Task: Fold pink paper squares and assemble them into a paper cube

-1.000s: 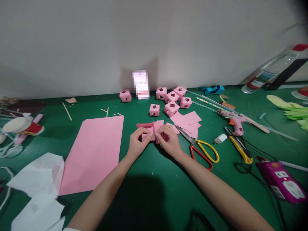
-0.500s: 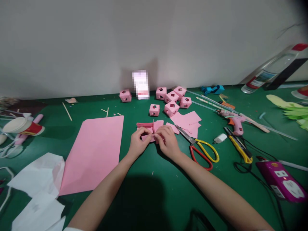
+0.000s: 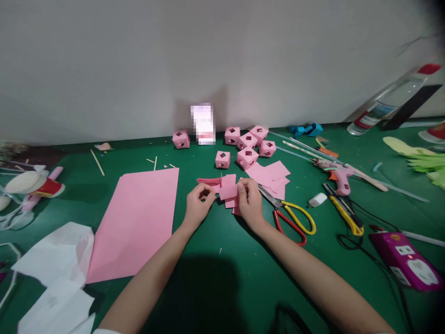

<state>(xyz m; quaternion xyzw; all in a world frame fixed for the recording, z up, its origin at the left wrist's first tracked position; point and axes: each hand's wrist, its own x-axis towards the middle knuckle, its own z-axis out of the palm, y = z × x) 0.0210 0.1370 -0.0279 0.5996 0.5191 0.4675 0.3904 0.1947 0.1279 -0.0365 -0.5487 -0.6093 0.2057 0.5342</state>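
Note:
My right hand (image 3: 249, 202) pinches a small pink paper piece (image 3: 228, 191) between thumb and fingers, its free end pointing left. Just left of that piece, my left hand (image 3: 200, 202) has its thumb and fingertips pressed together; whether anything thin lies between them is hidden. Behind the left fingers lies a row of folded pink paper strips (image 3: 209, 180), partly covered by the hand. More pink pieces (image 3: 231, 202) lie under the held one and beside the right hand. Scissors (image 3: 277, 202) with one red and one yellow handle rest open, right of my right hand.
Several pink paper cubes (image 3: 247, 158) stand near the wall beside a lit, blurred screen (image 3: 203, 123). A pink sheet (image 3: 139, 222) lies left, cut pink papers (image 3: 269, 176) behind the scissors. Rightward are a glue gun (image 3: 342, 178), a yellow cutter (image 3: 347, 215) and a purple box with cord (image 3: 405, 260).
My hands have moved apart, the right one shifting right with the pink paper piece. The left has drawn slightly left, away from the paper.

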